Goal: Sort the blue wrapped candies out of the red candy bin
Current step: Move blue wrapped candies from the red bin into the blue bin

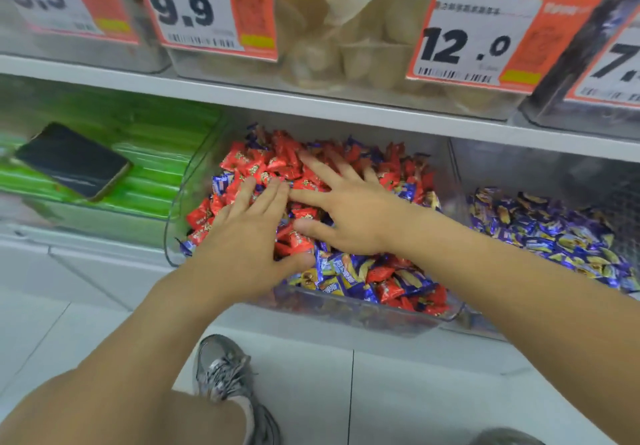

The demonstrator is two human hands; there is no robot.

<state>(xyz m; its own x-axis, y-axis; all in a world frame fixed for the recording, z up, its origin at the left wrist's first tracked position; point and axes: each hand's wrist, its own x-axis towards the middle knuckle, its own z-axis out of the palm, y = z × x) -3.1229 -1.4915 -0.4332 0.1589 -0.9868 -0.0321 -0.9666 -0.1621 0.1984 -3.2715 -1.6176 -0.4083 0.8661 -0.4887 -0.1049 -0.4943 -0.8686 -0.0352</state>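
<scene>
Fingers of both hands, left hand point(242, 237) and right hand point(349, 209), spread flat on red candies point(263, 164), gripping nothing, probably. We should rake near-edge blue wrapped candies point(337, 273) rightward.

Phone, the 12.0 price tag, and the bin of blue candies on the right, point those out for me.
phone point(71, 162), head view, middle of its dark screen.
12.0 price tag point(464, 48), head view, on the printed digits.
blue candy bin point(554, 237), head view, on the candy pile.

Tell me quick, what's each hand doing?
Left hand: open, fingers flat on the candies.
Right hand: open, fingers spread over them.
</scene>
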